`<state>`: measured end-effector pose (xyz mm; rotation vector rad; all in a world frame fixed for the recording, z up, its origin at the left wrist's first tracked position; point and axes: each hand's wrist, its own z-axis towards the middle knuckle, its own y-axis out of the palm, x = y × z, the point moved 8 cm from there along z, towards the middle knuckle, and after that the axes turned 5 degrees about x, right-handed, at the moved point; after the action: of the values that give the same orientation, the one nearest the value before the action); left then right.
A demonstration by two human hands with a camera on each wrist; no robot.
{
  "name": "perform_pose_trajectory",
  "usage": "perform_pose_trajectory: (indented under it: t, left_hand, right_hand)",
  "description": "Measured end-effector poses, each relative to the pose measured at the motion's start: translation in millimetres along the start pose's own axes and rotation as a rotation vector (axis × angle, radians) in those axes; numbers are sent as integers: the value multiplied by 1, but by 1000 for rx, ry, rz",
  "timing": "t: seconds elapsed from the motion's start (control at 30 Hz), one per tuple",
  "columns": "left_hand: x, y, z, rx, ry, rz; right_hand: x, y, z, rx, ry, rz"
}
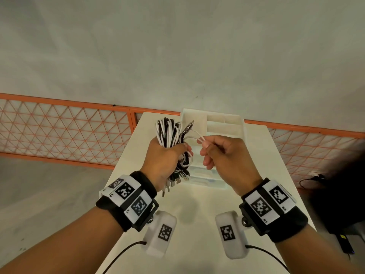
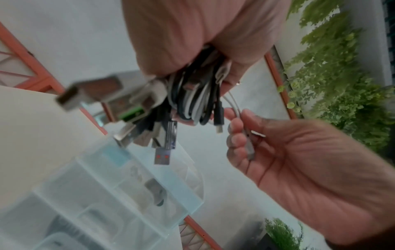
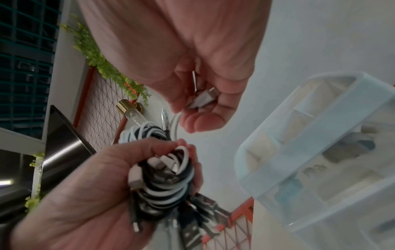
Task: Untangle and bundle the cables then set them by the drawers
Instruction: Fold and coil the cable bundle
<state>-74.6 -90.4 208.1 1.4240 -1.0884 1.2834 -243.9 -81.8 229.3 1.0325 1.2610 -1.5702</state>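
Note:
My left hand [image 1: 169, 153] grips a bundle of black and white cables [image 1: 167, 133] upright above the table; loops stick out over the fist and several USB plugs [image 1: 175, 180] hang below it. The same bundle [image 3: 166, 177] fills the left fist [image 3: 107, 186] in the right wrist view. My right hand [image 1: 215, 149] pinches a loose white cable end [image 1: 197, 136] running from the bundle, with its plug [image 3: 205, 98] tucked in the curled fingers. The clear plastic drawer unit [image 1: 225, 123] stands on the table just beyond both hands.
The white table [image 1: 197, 206] is narrow, with floor to its left. An orange lattice fence [image 1: 65, 129] runs behind it. A dark object and a black cord [image 1: 308, 180] lie at the right edge. The drawer unit's compartments [image 2: 107, 194] hold small items.

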Motion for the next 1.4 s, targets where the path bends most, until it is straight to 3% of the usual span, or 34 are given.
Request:
perform_pose_trajectory:
  t: [0.17,0.33,0.77,0.97,1.1,1.27,1.4]
  left_hand:
    - [-5,-5,3,45,-76,-103]
    - [-4,9,-2,-99,10,-2]
    - [10,26,-18,-366,145,-9]
    - [16,22,-17,-337,192,-66]
    - [8,19,-13,-270,163,-111]
    - [-7,17,-13,-297,-6,-185]
    - [-7,22,-18,-367,-29,-182]
  right_hand:
    - [-4,-1,0,-27,55,78]
    - [-13,4,2,0,61,274]
    - [-17,15,-1,37,-109,123]
    - [-26,17,-2,-164,-117,128]
    - [-22,26,-4,-210,-31,217]
    - [-31,-6,6,30,-94,188]
    - [-43,7,6,-124,-155,76]
